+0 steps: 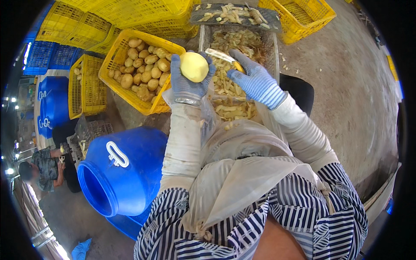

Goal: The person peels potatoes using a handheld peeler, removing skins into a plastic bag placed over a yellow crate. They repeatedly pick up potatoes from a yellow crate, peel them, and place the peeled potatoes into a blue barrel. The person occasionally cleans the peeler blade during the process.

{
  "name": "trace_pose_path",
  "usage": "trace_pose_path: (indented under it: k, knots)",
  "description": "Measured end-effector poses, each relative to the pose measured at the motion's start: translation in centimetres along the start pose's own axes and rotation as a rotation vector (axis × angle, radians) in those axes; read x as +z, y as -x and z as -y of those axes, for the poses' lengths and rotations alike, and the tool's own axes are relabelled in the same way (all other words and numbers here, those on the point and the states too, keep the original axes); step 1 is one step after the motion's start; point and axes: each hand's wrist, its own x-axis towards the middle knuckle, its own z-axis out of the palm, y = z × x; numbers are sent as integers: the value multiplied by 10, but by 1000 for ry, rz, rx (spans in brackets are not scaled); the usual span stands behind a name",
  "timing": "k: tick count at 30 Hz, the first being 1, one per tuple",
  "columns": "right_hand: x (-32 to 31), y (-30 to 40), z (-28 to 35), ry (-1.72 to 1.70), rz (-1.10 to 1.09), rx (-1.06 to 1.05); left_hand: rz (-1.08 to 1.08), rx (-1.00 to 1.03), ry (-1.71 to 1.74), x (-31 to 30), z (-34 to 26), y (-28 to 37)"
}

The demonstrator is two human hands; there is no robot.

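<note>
My left hand [191,81], in a blue-grey knitted glove, holds a peeled pale yellow potato [194,67]. To its right my right hand [256,79], in the same kind of glove, grips a peeler [222,56] with a yellow handle and a whitish, peel-smeared front end that points at the potato without touching it. Beneath both hands stands a long, light-coloured crate [277,58] holding many potato peelings [242,42]. At the left of my left hand is a yellow plastic crate [112,53] of unpeeled brown potatoes [146,74].
A blue plastic barrel [130,162] lies by my left arm. Stacked yellow crates [146,14] stand beyond the potatoes. A dark board [273,21] with peelings spans the long crate's far end, beside another yellow crate [312,24]. A co-worker [45,169] sits at the far left.
</note>
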Motion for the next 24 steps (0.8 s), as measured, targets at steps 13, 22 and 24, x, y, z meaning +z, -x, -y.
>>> trace_pose_path:
  k: [13,22,24]
  knots:
    - [23,10,11,365,101,-129,-22,144,-56,-5,-23,-32]
    - [41,6,-9,429,79,-118,-279,148,-16,0,-12,-43]
    - [31,8,6,400,127,-33,-190,87,-14,-3,-18,-39]
